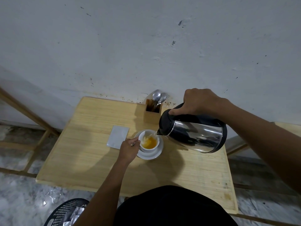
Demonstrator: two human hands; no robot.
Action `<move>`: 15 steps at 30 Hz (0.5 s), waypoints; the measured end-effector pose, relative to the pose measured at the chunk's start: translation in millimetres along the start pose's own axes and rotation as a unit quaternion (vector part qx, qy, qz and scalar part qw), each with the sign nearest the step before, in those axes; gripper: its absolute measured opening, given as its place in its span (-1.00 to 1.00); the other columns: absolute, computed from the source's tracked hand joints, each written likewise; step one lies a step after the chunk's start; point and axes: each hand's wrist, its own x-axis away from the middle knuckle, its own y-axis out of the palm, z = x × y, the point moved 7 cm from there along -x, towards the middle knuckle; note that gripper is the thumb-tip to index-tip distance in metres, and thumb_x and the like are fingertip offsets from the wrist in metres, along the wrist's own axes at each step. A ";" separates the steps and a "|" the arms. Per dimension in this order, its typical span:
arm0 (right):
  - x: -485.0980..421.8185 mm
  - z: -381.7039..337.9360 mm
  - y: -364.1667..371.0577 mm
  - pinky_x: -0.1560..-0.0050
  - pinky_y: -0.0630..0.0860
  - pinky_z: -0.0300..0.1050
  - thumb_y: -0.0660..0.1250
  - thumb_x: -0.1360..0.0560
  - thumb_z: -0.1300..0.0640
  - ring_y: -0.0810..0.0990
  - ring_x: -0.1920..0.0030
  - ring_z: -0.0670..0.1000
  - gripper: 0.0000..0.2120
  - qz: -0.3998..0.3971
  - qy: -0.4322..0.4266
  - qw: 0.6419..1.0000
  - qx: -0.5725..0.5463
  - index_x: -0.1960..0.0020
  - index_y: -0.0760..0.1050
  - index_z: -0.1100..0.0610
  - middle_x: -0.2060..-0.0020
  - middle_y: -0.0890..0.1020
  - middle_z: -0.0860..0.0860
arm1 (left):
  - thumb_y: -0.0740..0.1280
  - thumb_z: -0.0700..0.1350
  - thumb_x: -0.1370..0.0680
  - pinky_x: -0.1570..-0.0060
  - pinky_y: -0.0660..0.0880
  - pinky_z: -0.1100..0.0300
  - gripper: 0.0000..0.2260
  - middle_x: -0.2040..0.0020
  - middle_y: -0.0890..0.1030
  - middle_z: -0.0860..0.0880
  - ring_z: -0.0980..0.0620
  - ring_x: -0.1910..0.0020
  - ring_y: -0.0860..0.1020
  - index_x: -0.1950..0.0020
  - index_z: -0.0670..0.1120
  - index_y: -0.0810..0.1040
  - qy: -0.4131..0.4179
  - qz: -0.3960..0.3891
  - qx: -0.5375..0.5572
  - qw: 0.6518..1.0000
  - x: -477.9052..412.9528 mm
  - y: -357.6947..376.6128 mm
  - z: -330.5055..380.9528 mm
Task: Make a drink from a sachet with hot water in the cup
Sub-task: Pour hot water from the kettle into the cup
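A white cup [147, 148] stands on a white saucer [156, 154] near the middle of a small wooden table [91, 163]. Orange-yellow liquid fills its bottom. My right hand [198, 101] grips the black handle of a steel kettle [193, 134], which is tilted left with its spout over the cup's rim; water streams into the cup. My left hand [128, 148] rests at the cup's left side, fingers closed on what looks like a small spoon handle at the rim. A silver-white sachet [117, 136] lies flat just left of the cup.
A wooden holder [152, 114] with spoons and a fork stands behind the cup against the wall. A black mesh bin [65, 212] with foil scraps sits on the floor at the lower left. Wooden frames flank the table.
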 end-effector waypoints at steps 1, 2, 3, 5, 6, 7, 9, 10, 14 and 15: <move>0.6 1.0 0.5 0.25 0.41 -0.09 0.27 -0.28 -0.53 0.45 0.40 -0.03 -0.34 -0.001 0.001 1.000 -0.001 0.35 0.35 0.10 0.43 0.48 -0.03 | 0.30 -0.12 -0.56 -0.09 0.57 -0.04 -0.69 -0.08 0.59 -0.13 -0.18 -0.01 0.62 -0.28 -0.16 0.54 0.001 0.001 0.001 1.000 -0.4 0.1 -0.4; 1.4 1.8 1.0 0.26 0.40 -0.10 0.27 -0.29 -0.53 0.44 0.41 -0.03 -0.34 -0.003 0.002 1.000 -0.001 0.36 0.34 0.10 0.44 0.47 -0.03 | 0.30 -0.12 -0.56 -0.10 0.57 -0.06 -0.69 -0.06 0.58 -0.11 -0.19 -0.02 0.61 -0.28 -0.16 0.54 0.001 0.001 0.002 1.000 -0.3 0.3 -0.2; 1.8 2.5 1.7 0.26 0.40 -0.10 0.26 -0.29 -0.53 0.43 0.41 -0.03 -0.34 -0.006 0.003 1.000 0.000 0.36 0.33 0.11 0.44 0.46 -0.03 | 0.30 -0.13 -0.56 -0.10 0.57 -0.06 -0.69 -0.05 0.58 -0.11 -0.19 -0.02 0.61 -0.28 -0.17 0.54 0.002 0.002 0.003 1.000 -0.3 0.6 -0.2; 1.9 4.0 3.2 0.25 0.40 -0.09 0.26 -0.28 -0.54 0.42 0.42 -0.03 -0.33 -0.010 0.005 1.000 0.004 0.36 0.33 0.11 0.44 0.45 -0.03 | 0.30 -0.13 -0.56 -0.08 0.56 -0.04 -0.70 -0.06 0.60 -0.15 -0.20 -0.03 0.61 -0.28 -0.17 0.54 0.003 0.003 0.004 1.000 -0.2 1.3 0.6; 1.8 4.5 3.8 0.25 0.40 -0.08 0.25 -0.28 -0.54 0.42 0.41 -0.03 -0.33 -0.011 0.006 1.000 0.006 0.36 0.34 0.11 0.45 0.45 -0.03 | 0.30 -0.13 -0.56 -0.08 0.56 -0.04 -0.70 -0.08 0.60 -0.17 -0.21 -0.03 0.61 -0.28 -0.17 0.54 0.003 0.005 0.004 1.000 -0.3 1.4 0.6; 1.7 4.6 4.6 0.25 0.39 -0.09 0.25 -0.28 -0.54 0.42 0.42 -0.03 -0.33 -0.012 0.006 1.000 0.007 0.37 0.33 0.11 0.45 0.45 -0.03 | 0.30 -0.12 -0.56 -0.09 0.55 -0.03 -0.70 -0.08 0.61 -0.18 -0.21 -0.04 0.61 -0.28 -0.17 0.55 0.003 0.006 0.004 1.000 -0.6 1.5 0.0; 2.3 4.4 4.9 0.27 0.37 -0.11 0.25 -0.28 -0.54 0.41 0.42 -0.03 -0.33 -0.013 0.006 1.000 0.005 0.37 0.32 0.11 0.45 0.45 -0.04 | 0.30 -0.12 -0.56 -0.09 0.54 -0.02 -0.70 -0.07 0.60 -0.17 -0.21 -0.04 0.61 -0.28 -0.17 0.55 0.003 0.007 0.002 1.000 -0.6 1.2 -0.3; 2.9 4.3 4.5 0.28 0.35 -0.12 0.25 -0.28 -0.54 0.41 0.42 -0.04 -0.33 -0.013 0.007 1.000 0.004 0.37 0.32 0.11 0.45 0.44 -0.04 | 0.30 -0.12 -0.56 -0.09 0.54 -0.02 -0.69 -0.06 0.60 -0.17 -0.21 -0.04 0.61 -0.28 -0.17 0.54 0.003 0.007 0.001 1.000 -0.5 1.2 -0.4; 4.4 5.2 4.5 0.30 0.33 -0.12 0.25 -0.28 -0.54 0.41 0.41 -0.04 -0.34 -0.013 0.016 1.000 0.003 0.36 0.30 0.10 0.43 0.45 -0.04 | 0.30 -0.13 -0.56 -0.11 0.56 -0.04 -0.69 -0.03 0.58 -0.11 -0.21 -0.05 0.61 -0.28 -0.17 0.54 0.004 0.005 0.002 1.000 0.4 1.2 0.2; 4.6 5.5 4.8 0.30 0.33 -0.12 0.25 -0.28 -0.54 0.41 0.41 -0.04 -0.34 -0.014 0.018 1.000 0.003 0.35 0.30 0.09 0.43 0.45 -0.04 | 0.30 -0.13 -0.56 -0.12 0.56 -0.05 -0.69 -0.02 0.57 -0.10 -0.21 -0.05 0.61 -0.29 -0.17 0.54 0.004 0.004 0.004 1.000 0.8 1.5 0.3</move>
